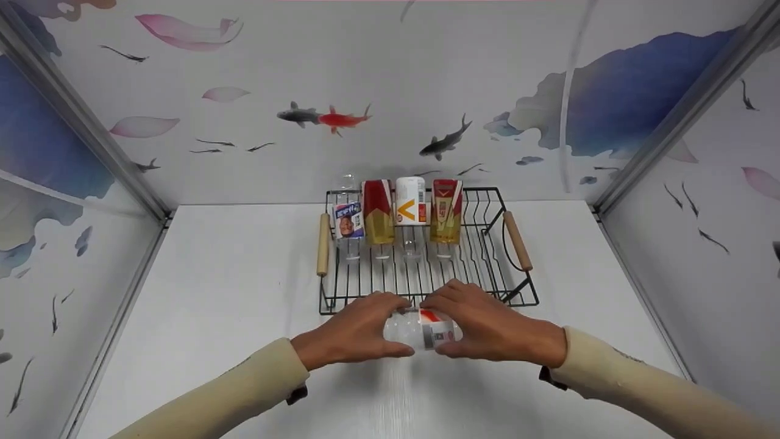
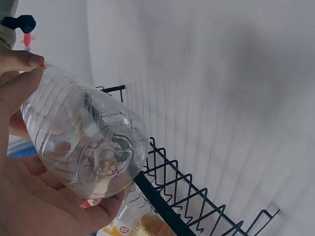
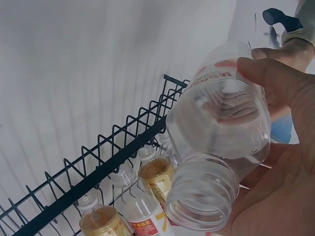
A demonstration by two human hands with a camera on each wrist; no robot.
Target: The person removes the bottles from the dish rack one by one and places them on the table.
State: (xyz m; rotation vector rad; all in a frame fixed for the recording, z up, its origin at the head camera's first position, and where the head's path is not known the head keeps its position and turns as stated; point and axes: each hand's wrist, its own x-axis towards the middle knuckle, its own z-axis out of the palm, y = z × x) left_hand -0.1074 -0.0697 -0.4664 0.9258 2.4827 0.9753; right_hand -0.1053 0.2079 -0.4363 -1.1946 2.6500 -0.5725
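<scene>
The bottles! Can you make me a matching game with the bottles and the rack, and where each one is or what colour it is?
Things:
1. clear bottle
2. wire rack
3. white bottle with the orange mark
4. rack handles

Places and colours:
A. lying in the rack, second from the right in the row
B. black, on the white table
C. held between both hands in front of the rack
D. light wood

Pairs: 1-C, 2-B, 3-A, 4-D
</scene>
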